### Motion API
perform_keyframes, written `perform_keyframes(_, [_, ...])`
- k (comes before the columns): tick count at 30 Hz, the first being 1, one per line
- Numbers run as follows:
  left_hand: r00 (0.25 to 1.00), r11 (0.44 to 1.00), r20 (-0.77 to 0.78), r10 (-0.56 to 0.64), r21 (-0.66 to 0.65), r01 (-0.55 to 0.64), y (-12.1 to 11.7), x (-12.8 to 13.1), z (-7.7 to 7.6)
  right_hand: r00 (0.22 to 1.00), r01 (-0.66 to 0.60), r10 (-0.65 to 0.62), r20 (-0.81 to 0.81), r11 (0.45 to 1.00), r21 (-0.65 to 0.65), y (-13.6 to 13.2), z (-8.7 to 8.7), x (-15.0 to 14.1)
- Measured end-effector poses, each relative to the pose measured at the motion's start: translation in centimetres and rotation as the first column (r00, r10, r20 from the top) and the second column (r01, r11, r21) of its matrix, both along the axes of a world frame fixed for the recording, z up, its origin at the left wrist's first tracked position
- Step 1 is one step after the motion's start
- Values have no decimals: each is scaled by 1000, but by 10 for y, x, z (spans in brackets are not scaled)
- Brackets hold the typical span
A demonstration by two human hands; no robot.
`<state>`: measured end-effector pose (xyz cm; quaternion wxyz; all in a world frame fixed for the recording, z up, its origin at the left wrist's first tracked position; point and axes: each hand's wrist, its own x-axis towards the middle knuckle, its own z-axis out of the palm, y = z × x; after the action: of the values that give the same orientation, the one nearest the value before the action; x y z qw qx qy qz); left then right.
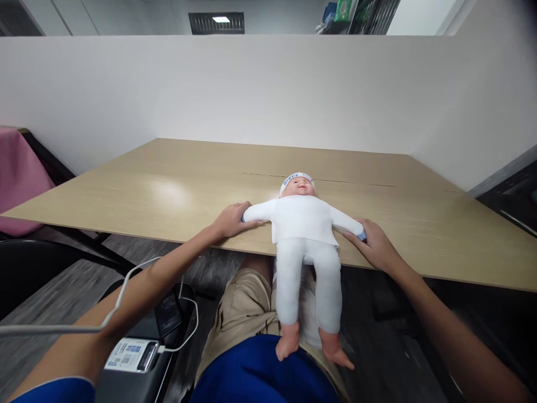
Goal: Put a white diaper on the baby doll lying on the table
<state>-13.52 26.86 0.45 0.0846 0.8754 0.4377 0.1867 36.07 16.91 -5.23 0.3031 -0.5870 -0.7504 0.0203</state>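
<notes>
A baby doll in a white top, white trousers and a white printed cap lies face up, head and torso on the wooden table. Its legs hang over the front edge above my lap, with the feet bare. My left hand is closed round the blue-cuffed end of one sleeve. On the other side, my right hand grips the doll's other cuffed arm end. Both of the doll's arms are spread out to the sides. Its hands are hidden in my grip.
The table runs back to a low white partition. At lower left, a white power bank with a cable lies on a black seat, beside a dark phone. Pink cloth hangs at far left.
</notes>
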Motion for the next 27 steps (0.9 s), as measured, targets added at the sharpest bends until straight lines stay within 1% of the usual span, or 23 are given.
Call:
perform_keyframes(3, [1000, 1000, 10, -4, 16, 4, 19, 1, -3, 1000, -18, 18, 6, 1000, -25, 18, 1, 4])
perform_keyframes(9, [999, 999, 32, -28, 24, 27, 56, 0, -4, 998, -52, 53, 43, 999, -16, 58, 2, 11])
perform_keyframes(14, [999, 1000, 36, -5, 6, 5, 84, -1, -3, 996, -93, 92, -7, 994, -57, 91, 9, 12])
perform_keyframes(17, [999, 1000, 43, 14, -5, -14, 100, -1, -4, 993, -115, 115, -11, 990, -76, 110, 12, 13])
perform_keyframes(23, [992, 997, 92, 83, -7, -82, 132, 2, -6, 995, -95, 96, 10, 993, -73, 143, 15, 17])
perform_keyframes(27, [984, 993, 131, 120, 0, -121, 154, 5, -7, 998, -53, 55, 14, 996, -71, 161, 18, 16])
